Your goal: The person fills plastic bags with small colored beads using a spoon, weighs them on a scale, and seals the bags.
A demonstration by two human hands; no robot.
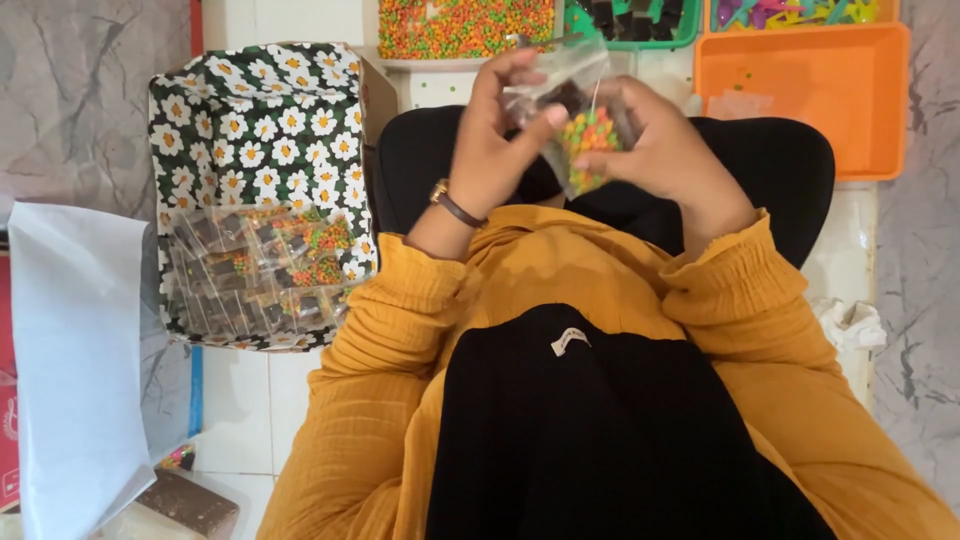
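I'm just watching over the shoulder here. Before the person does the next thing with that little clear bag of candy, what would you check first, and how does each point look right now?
1. Both hands on the clear bag: ok; left hand and right hand hold it together.
2. Colourful candy settled at the bag's bottom: ok.
3. Bag top sealed: cannot tell, blurred.
4. Room in the daisy-print box for another bag: ok; packed bags fill only its near end.
5. Candy tray stocked: ok.
6. Orange tub within reach: ok.

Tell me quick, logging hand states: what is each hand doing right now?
Left hand: closed, pinching the top of the clear candy bag.
Right hand: closed around the same bag's side.
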